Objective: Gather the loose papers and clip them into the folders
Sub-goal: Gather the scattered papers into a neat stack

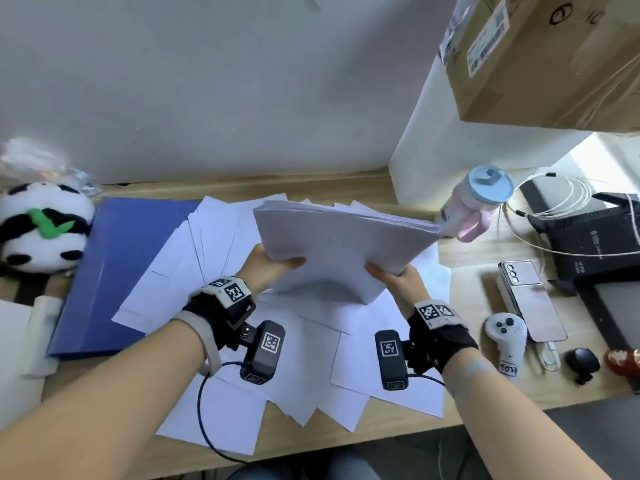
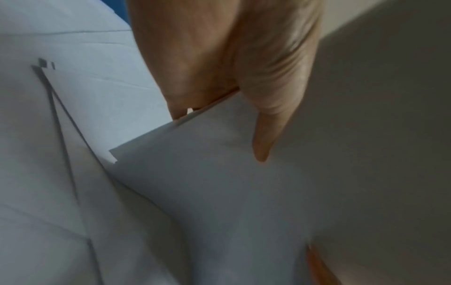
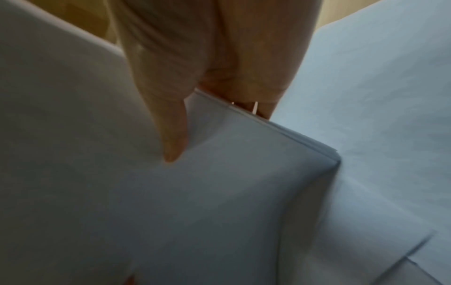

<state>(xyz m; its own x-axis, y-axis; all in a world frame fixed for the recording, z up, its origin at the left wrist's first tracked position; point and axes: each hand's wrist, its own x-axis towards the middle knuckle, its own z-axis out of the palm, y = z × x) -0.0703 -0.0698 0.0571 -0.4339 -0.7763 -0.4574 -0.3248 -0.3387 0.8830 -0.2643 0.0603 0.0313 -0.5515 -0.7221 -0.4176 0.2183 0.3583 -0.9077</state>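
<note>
The left hand point(image 1: 268, 264) is gripping the near left corner of a stack of papers point(image 1: 343, 242), thumb lying on top and fingers point(image 2: 185, 77) curled underneath; the right hand point(image 1: 398, 282) is gripping the near right corner in the same way, thumb on the top sheet. Between them the stack is being held up off the desk point(image 1: 464, 271), tilted with its far edge higher. Below the stack, loose sheets point(image 1: 311, 358) are lying scattered and overlapping across the desk. Left of the stack a blue folder point(image 1: 117, 268) is lying flat, partly under those sheets, and a plush panda point(image 1: 41, 230) is sitting beyond it. Right of the stack a pink bottle point(image 1: 476, 206) with a blue lid is standing, with a phone point(image 1: 533, 299) and a white controller point(image 1: 507, 344) lying nearer.
</note>
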